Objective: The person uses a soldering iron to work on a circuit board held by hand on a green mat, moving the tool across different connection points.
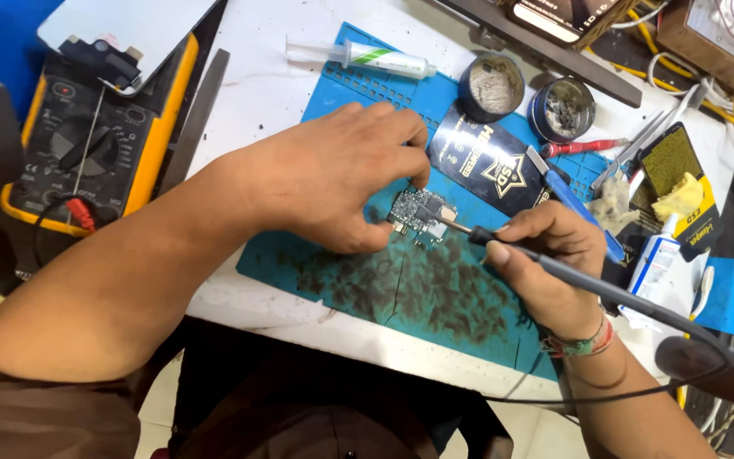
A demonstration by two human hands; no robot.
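Note:
A small circuit board (418,212) lies on a blue work mat (358,280) smeared with dark residue. My left hand (333,174) rests over the mat and pinches the board between thumb and fingertips, holding it flat. My right hand (545,255) grips a black soldering iron (554,268) like a pen. Its metal tip touches the board's right edge. The iron's cable runs off to the lower right.
A yellow multimeter (87,144) sits at the left. Beyond the mat lie a syringe (375,58), two round tins (490,85), a black packet (486,166), a blue-handled tool (575,204), tweezers (647,140), a small white bottle (654,259) and tangled wires.

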